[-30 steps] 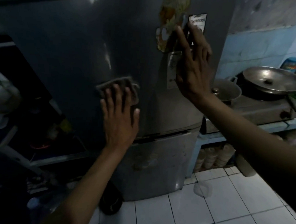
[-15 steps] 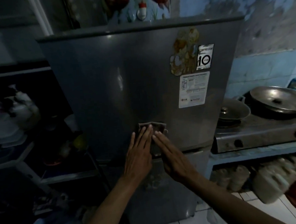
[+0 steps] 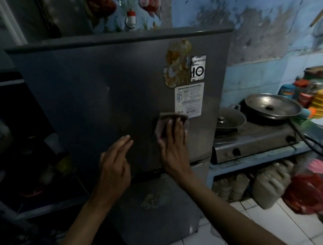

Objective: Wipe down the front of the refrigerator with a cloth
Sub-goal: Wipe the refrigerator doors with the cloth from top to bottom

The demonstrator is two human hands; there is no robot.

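Observation:
A dark grey refrigerator (image 3: 98, 84) fills the middle of the view, with a worn picture sticker, a "10 year" label and a white energy label on its upper door. My right hand (image 3: 173, 150) lies flat on a small grey-brown cloth (image 3: 164, 122), pressing it to the door just below the white label. To the left of it my left hand (image 3: 116, 163) hovers at the door, fingers extended and apart, holding nothing.
Right of the refrigerator, a gas stove (image 3: 256, 141) carries a lidded pot (image 3: 229, 119) and a wide metal pan (image 3: 271, 106) on a blue counter. Jugs stand under the counter. Dark shelving (image 3: 26, 149) is at left. White floor tiles lie below.
The cloth passed from my left hand to my right hand, which now presses it farther right under the white label. My left hand came off the cloth.

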